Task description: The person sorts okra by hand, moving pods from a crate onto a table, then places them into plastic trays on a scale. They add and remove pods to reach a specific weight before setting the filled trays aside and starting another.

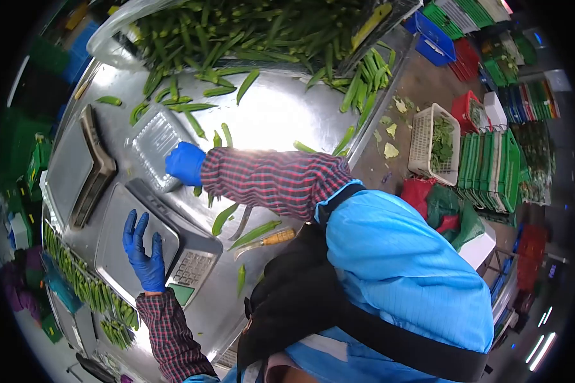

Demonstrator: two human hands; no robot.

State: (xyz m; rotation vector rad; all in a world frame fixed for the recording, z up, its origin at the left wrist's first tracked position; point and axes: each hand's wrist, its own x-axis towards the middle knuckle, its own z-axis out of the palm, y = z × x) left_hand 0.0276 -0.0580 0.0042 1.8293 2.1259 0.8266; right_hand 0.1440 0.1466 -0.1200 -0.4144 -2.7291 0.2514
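My right hand (185, 163), in a blue glove, grips the near edge of a clear plastic tray (152, 143) lying on the steel table (281, 112). My left hand (144, 252), also gloved, is spread open and flat over the platform of a weighing scale (118, 223) with a keypad (191, 269). Loose green okra pods (255, 233) lie on the table by my right forearm. A large heap of okra (249, 29) fills the far end of the table.
A wooden-handled knife (269, 240) lies near the table edge. A second scale (86, 169) stands to the left. Packed okra rows (86, 290) line the left edge. Baskets and green crates (492, 169) stand on the floor at right.
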